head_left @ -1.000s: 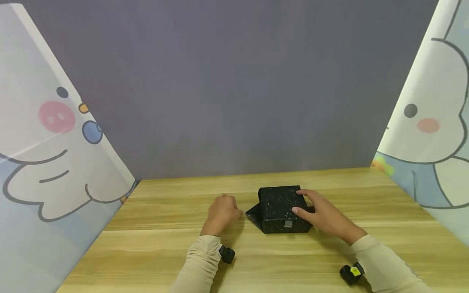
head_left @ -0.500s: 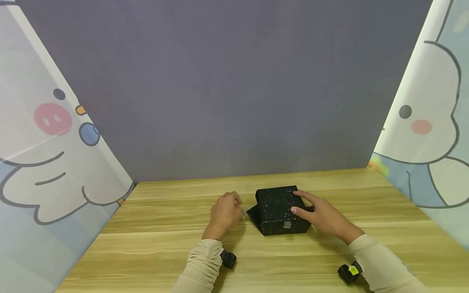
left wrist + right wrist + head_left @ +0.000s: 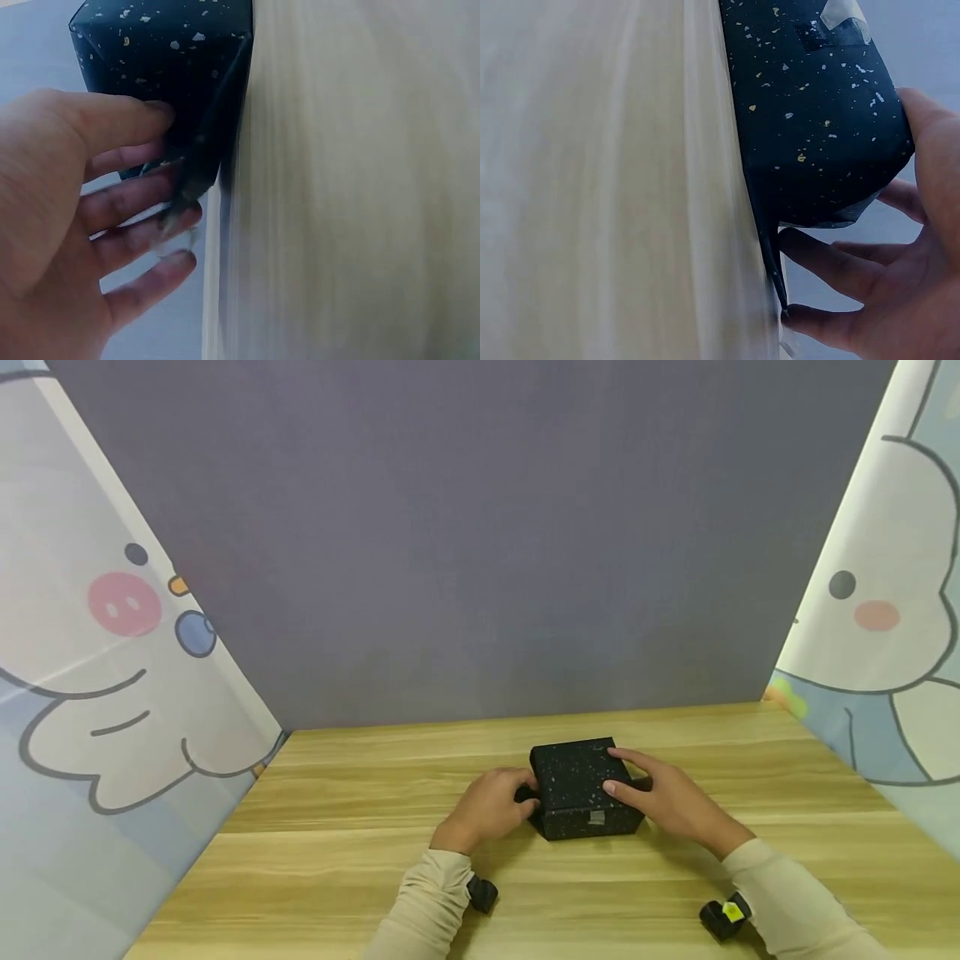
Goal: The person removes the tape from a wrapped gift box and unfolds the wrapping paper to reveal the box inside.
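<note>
A box wrapped in black speckled paper (image 3: pixel 577 777) lies on the table with a small strip of tape (image 3: pixel 597 817) on its front side. My left hand (image 3: pixel 487 802) is at the box's left end. In the left wrist view its thumb and fingers close around a folded paper flap (image 3: pixel 201 150), and a bit of clear tape (image 3: pixel 178 244) shows at the fingertips. My right hand (image 3: pixel 667 802) holds the right end, thumb and a finger on the top edge. Below them, other fingers touch the loose paper flap (image 3: pixel 771 255) in the right wrist view.
The wooden table (image 3: pixel 330 860) runs back to a grey panel (image 3: pixel 480 543). Cartoon-printed panels stand at the left (image 3: pixel 67 718) and right (image 3: pixel 862 635). A black camera (image 3: pixel 482 893) is strapped to the left wrist, another camera (image 3: pixel 722 920) to the right.
My left hand has moved right from beside the box onto its left end flap, which stuck out before and is now mostly covered. The right hand has kept its place on the box.
</note>
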The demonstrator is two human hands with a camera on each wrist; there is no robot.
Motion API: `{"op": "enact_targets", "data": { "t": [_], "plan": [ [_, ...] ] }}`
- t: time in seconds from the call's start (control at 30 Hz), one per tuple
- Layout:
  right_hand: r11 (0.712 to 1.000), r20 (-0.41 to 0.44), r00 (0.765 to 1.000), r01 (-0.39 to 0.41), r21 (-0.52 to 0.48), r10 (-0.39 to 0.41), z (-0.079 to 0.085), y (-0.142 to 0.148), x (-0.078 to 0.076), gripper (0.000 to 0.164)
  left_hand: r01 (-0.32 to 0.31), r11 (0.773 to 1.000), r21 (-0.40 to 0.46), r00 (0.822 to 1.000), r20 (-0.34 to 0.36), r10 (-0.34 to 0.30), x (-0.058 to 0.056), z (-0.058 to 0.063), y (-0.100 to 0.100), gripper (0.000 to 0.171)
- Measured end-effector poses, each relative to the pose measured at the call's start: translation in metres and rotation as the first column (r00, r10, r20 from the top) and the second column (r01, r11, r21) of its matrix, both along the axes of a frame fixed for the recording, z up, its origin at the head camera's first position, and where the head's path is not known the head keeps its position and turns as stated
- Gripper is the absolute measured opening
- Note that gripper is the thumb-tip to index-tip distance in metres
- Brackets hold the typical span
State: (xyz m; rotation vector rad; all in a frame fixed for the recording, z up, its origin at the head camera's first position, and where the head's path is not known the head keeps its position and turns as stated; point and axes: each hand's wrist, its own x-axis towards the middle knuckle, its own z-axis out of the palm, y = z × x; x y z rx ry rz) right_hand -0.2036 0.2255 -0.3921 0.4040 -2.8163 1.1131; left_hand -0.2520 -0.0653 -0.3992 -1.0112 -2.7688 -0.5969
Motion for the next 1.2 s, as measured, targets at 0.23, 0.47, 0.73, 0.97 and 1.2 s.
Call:
{"op": "enact_targets", "data": {
  "t": [0.23, 0.47, 0.73, 0.97, 1.2],
  "plan": [
    [0.999, -0.033, 0.999, 0.030, -0.010, -0.030, 0.003, 0.003, -0.001, 0.071, -0.007, 0.998, -0.054, 0.999, 0.045, 0.009, 0.001, 0.001, 0.004, 0.043],
    [0.996, -0.041, 0.995, 0.088, -0.017, -0.088, 0.001, 0.004, -0.001, 0.069, -0.040, 0.995, -0.087, 0.988, 0.143, 0.052, 0.006, 0.007, 0.007, 0.097],
    [0.977, -0.055, 0.979, 0.202, 0.066, -0.198, 0.005, 0.006, -0.004, 0.072, -0.048, 0.992, -0.115, 0.987, 0.148, 0.065, 0.016, 0.018, 0.012, 0.113],
    [0.964, 0.004, 0.969, 0.246, 0.106, -0.248, 0.005, 0.009, -0.005, 0.072, -0.078, 0.977, -0.198, 0.994, 0.065, 0.092, 0.032, 0.022, 0.028, 0.094],
    [0.966, 0.047, 0.966, 0.255, -0.034, -0.254, -0.001, 0.013, -0.009, 0.069, -0.178, 0.960, -0.218, 0.953, -0.282, 0.113, 0.043, 0.019, 0.040, 0.058]
  ]
}}
